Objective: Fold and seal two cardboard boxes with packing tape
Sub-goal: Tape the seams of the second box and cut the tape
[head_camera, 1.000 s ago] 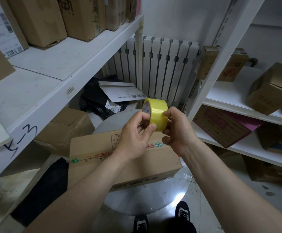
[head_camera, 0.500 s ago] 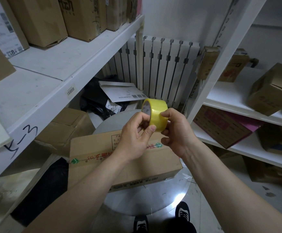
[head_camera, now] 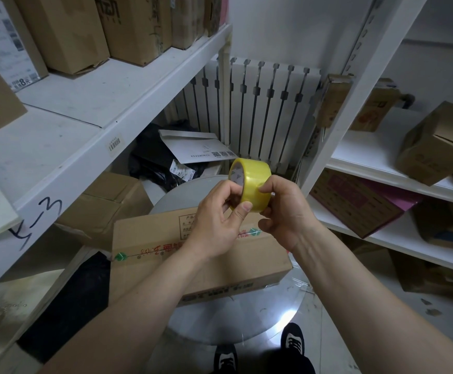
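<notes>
1. Yellow translucent roll of packing tape held aloft between both hands, above the closed brown cardboard box.
2. Left hand clasping roll: thumb on outer band, fingers against the core side.
3. Right hand clasping opposite side, fingertips curled onto band.
4. Box flat on round grey table, printed strip uppermost; white metal shelving alongside.

White radiator upper centre, pale envelope lying on black bags just left, black shoes at the bottom edge.
</notes>
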Tool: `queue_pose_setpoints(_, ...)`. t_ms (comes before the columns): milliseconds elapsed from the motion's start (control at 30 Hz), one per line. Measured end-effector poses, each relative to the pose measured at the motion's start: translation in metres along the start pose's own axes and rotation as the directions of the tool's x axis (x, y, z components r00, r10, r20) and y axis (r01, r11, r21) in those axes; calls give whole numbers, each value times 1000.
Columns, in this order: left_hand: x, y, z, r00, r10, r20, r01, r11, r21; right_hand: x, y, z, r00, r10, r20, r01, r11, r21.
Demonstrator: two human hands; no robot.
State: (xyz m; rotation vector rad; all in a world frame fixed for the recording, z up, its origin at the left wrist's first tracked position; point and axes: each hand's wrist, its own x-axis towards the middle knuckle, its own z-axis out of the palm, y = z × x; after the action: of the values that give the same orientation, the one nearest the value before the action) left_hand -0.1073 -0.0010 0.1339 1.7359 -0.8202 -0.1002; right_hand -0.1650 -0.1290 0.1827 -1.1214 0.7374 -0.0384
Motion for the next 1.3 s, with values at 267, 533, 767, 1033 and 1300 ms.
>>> queue_pose_setpoints(267, -1, 0, 2, 1000, -10, 6, 10, 1000, 7, -3, 3, 2, 1000, -18, -7, 18, 1000, -10)
queue_pose_setpoints(533, -1, 5, 2, 998, -64, 9, 65, 996, -68, -5, 4, 0, 1000, -2, -25, 2, 1000, 15)
queue_pose_setpoints(767, -1, 8, 0, 997, -81, 15, 82, 991, -107, -5, 3, 2, 1000, 8, -5, -8, 1000, -9)
queue_pose_setpoints(1033, -4, 8, -2, 998, -64, 16, 66, 994, -92, -6, 2, 2, 1000, -15, 27, 16, 999, -36)
queue_pose_setpoints(1300, -4, 8, -3, 989, -138, 49, 145, 968, -203, -3, -1, -6, 993, -70, 97, 79, 993, -90)
